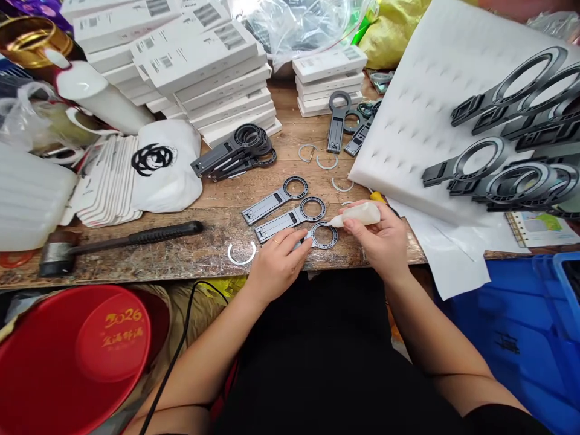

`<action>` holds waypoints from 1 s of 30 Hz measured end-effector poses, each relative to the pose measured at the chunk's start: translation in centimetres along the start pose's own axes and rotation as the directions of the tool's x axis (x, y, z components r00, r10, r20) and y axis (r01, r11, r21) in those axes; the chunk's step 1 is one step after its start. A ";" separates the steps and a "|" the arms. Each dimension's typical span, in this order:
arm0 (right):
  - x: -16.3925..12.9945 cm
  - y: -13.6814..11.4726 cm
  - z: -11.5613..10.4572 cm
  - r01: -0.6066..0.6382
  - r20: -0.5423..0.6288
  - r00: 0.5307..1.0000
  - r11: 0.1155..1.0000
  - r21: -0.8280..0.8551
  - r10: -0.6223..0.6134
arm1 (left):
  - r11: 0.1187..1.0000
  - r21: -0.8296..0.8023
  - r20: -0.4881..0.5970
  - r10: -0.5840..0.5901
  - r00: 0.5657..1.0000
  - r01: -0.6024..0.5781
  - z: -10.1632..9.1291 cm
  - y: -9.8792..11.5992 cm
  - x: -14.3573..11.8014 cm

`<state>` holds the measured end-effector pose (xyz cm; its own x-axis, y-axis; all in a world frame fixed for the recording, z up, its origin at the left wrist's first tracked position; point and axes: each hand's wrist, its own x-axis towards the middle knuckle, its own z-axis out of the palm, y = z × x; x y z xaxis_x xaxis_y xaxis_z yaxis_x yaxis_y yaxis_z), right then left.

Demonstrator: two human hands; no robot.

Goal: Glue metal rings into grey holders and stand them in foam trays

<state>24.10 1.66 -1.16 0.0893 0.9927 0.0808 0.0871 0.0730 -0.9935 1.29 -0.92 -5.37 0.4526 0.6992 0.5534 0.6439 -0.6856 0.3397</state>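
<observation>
Grey metal ring-headed bracket (317, 237) lies at the bench (181, 254) front edge, long axis slanting left and toward the person. Left hand (276, 266) presses its stem; right hand (383, 241), closed around a small white squeeze bottle (357, 215), touches the nozzle to the ring.

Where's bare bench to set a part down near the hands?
Bare wood lies between the black-handled hammer and the grey ring-ended brackets, around the loose silver ring. Another patch lies between the bracket pile and white foam sheet, dotted with rings. Back edge is crowded with white boxes.
</observation>
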 end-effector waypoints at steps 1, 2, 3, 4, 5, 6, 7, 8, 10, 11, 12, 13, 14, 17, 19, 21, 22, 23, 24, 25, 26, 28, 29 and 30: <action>0.1 0.0 0.2 0.025 0.009 1.000 0.999 -0.033 -0.025 | 1.000 0.009 -0.016 0.020 1.000 -0.020 0.0 0.0 0.1; 0.2 0.1 0.4 0.050 0.017 0.999 0.997 -0.062 -0.049 | 0.999 0.018 -0.029 0.033 0.999 -0.033 0.0 -0.1 0.1; 0.3 0.1 0.5 0.069 0.025 0.997 0.994 -0.086 -0.067 | 0.999 0.023 -0.040 0.041 0.998 -0.040 0.0 -0.1 0.2; 0.4 0.2 0.6 0.084 0.032 0.996 0.991 -0.108 -0.080 | 0.999 0.026 -0.047 0.045 0.998 -0.044 0.0 -0.1 0.2; 0.4 0.3 0.7 0.094 0.039 0.995 0.987 -0.128 -0.089 | 0.999 0.027 -0.050 0.047 0.998 -0.046 0.0 -0.2 0.2; 0.5 0.4 0.8 0.103 0.044 0.994 0.984 -0.147 -0.097 | 0.999 0.026 -0.052 0.048 0.997 -0.047 0.0 -0.2 0.1; 0.5 0.4 0.9 0.113 0.047 0.993 0.979 -0.167 -0.106 | 0.998 0.025 -0.054 0.050 0.997 -0.049 0.0 -0.2 0.1; 0.5 0.5 1.0 0.127 0.049 0.992 0.974 -0.188 -0.119 | 0.998 0.026 -0.055 0.052 0.997 -0.051 0.0 -0.2 0.1; 0.4 0.5 1.1 0.161 0.054 0.987 0.960 -0.230 -0.153 | 0.998 0.030 -0.054 0.054 0.997 -0.052 0.0 -0.1 0.1; 0.4 0.5 1.2 0.180 0.056 0.984 0.951 -0.250 -0.171 | 0.998 0.031 -0.053 0.052 0.997 -0.051 0.0 -0.1 0.1; 0.4 0.5 1.2 0.197 0.059 0.980 0.942 -0.272 -0.188 | 0.998 0.031 -0.052 0.051 0.997 -0.050 0.0 -0.2 0.1; 0.4 0.4 1.3 0.212 0.063 0.977 0.932 -0.294 -0.203 | 0.998 0.030 -0.051 0.050 0.997 -0.049 0.0 -0.2 0.1; 0.4 0.3 1.3 0.225 0.067 0.974 0.922 -0.316 -0.214 | 0.998 0.029 -0.050 0.050 0.997 -0.048 0.0 -0.2 0.1; 0.4 0.0 1.4 0.257 0.086 0.966 0.893 -0.369 -0.242 | 0.998 0.033 -0.046 0.054 0.997 -0.053 0.0 -0.2 0.1; 0.4 -0.1 1.5 0.280 0.103 0.960 0.876 -0.393 -0.261 | 0.998 0.035 -0.048 0.057 0.997 -0.055 0.0 -0.2 0.1; 0.3 -0.3 1.7 0.301 0.123 0.954 0.862 -0.408 -0.275 | 0.998 0.035 -0.054 0.055 0.997 -0.054 0.0 -0.1 0.1; 0.3 -0.4 1.7 0.311 0.133 0.950 0.856 -0.413 -0.281 | 0.998 0.033 -0.057 0.053 0.997 -0.051 0.0 -0.1 0.1; 0.2 -0.5 1.8 0.321 0.146 0.947 0.851 -0.415 -0.286 | 0.998 0.031 -0.058 0.050 0.997 -0.048 0.1 -0.2 0.1; 0.1 -0.6 1.9 0.334 0.161 0.943 0.847 -0.414 -0.293 | 0.999 0.029 -0.056 0.047 0.997 -0.046 0.1 -0.2 0.1; 0.1 -0.7 1.9 0.348 0.177 0.937 0.842 -0.412 -0.301 | 0.999 0.025 -0.053 0.046 0.998 -0.044 0.1 -0.2 0.0; 0.0 -0.8 1.9 0.363 0.195 0.931 0.837 -0.409 -0.309 | 0.999 0.022 -0.049 0.045 0.998 -0.044 0.1 -0.2 0.0; -0.2 -1.1 1.9 0.393 0.229 0.918 0.825 -0.407 -0.325 | 0.999 0.020 -0.044 0.048 0.998 -0.047 0.1 -0.2 0.0; -0.3 -1.2 1.9 0.405 0.244 0.912 0.818 -0.408 -0.330 | 0.999 0.020 -0.044 0.048 0.998 -0.047 0.1 -0.2 0.0; -0.4 -1.4 1.8 0.415 0.256 0.907 0.813 -0.409 -0.334 | 0.999 0.021 -0.046 0.047 0.998 -0.046 0.1 -0.2 0.0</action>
<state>22.18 1.37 0.03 -0.2020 0.9007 0.3847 0.5141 0.4319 -0.7411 1.22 -0.79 -5.52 0.4536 0.6562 0.6030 0.6349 -0.7128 0.2981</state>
